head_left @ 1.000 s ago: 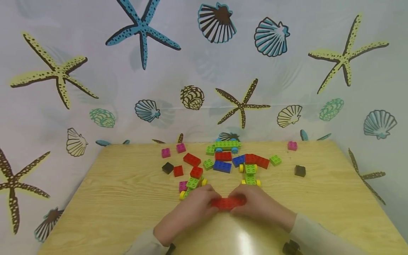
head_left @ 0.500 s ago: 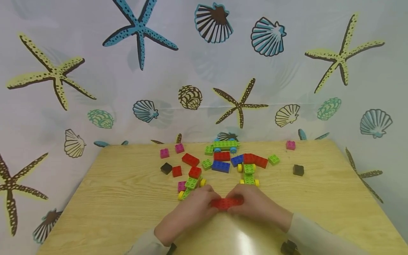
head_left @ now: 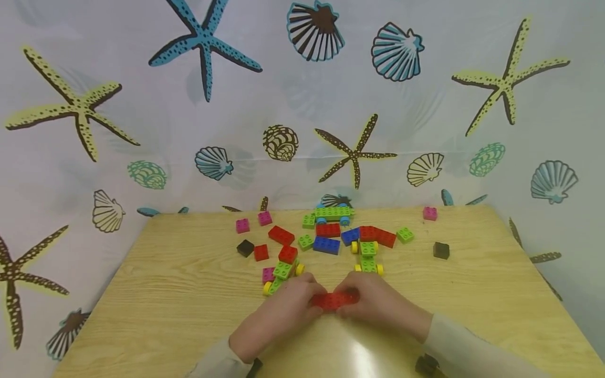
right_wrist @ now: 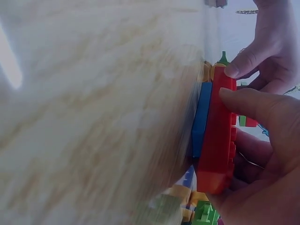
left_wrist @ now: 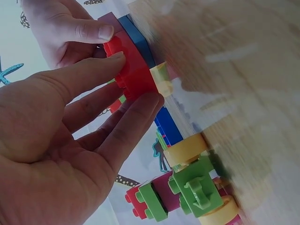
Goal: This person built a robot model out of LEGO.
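Note:
Both hands pinch a long red toy brick (head_left: 334,301) near the front of the table. My left hand (head_left: 295,302) holds its left end, the thumb on the near side and fingers behind. At the right end, my right hand (head_left: 373,302) grips it likewise. Under the red brick sits a blue brick (right_wrist: 201,122), which also shows in the left wrist view as a blue piece (left_wrist: 137,40); the head view hides it. Just beyond my left hand stands a green toy car (head_left: 282,270) with yellow wheels and a red brick on top. Beyond my right hand is another green car (head_left: 368,257).
Loose red, blue, green, pink and black bricks lie behind the hands, among them a blue brick (head_left: 326,245) and a black brick (head_left: 441,250). A green car base (head_left: 333,212) with blue wheels stands at the back edge. A patterned curtain (head_left: 283,79) hangs behind the table (head_left: 165,294).
The head view has shifted slightly. Both hands keep their hold on the red brick in nearly the same place, and the other bricks stay put.

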Tool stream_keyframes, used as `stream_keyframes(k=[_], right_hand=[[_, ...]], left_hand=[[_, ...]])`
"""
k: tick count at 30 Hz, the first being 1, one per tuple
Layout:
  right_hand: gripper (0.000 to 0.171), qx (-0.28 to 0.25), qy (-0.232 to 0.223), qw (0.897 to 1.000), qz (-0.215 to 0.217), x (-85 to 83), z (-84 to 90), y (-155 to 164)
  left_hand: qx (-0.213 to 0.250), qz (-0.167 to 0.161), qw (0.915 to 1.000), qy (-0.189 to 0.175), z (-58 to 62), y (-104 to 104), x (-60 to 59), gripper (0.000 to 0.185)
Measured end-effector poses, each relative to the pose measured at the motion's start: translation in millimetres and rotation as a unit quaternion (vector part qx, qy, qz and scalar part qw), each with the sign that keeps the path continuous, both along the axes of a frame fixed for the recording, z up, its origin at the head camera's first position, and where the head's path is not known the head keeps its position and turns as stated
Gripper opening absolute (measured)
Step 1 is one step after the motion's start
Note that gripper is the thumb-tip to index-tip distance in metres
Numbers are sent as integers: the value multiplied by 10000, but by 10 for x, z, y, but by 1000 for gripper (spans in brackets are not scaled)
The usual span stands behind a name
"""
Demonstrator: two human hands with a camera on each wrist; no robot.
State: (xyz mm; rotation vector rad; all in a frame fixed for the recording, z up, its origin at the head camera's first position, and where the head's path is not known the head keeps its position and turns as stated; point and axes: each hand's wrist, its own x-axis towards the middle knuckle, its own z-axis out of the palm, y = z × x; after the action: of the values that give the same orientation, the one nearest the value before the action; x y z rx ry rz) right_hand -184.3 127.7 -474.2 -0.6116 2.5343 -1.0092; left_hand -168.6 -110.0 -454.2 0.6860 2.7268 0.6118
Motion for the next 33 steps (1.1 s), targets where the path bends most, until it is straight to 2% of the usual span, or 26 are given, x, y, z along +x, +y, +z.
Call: stream_keyframes(k=[5, 12, 20, 24, 27, 30, 33], right_hand=[[35, -42, -65, 9998, -182, 0, -20, 45], [22, -123, -30, 9998, -121, 5, -35, 118], [20, -114, -43, 9999, -76, 10, 7, 97], [20, -84, 21, 10000, -28, 8, 4, 88], [21, -66, 78, 9999, -1, 9, 0, 92], [21, -60, 98, 9999, 12, 15, 2, 95], [22, -66, 75, 9999, 18, 20, 9, 91]], left_hand=[[17, -4, 10000, -59, 4, -17, -11, 28], [43, -6, 9999, -133, 1, -4, -3, 30], [78, -8, 9999, -116, 35, -18, -3, 30], [476, 18, 9988, -121, 112, -74, -23, 31], [868, 178, 9961, 11, 185, -150, -64, 29], [1250, 515, 9903, 326, 234, -255, -107, 24], [1676, 822, 9793, 782, 250, -401, -163, 19]])
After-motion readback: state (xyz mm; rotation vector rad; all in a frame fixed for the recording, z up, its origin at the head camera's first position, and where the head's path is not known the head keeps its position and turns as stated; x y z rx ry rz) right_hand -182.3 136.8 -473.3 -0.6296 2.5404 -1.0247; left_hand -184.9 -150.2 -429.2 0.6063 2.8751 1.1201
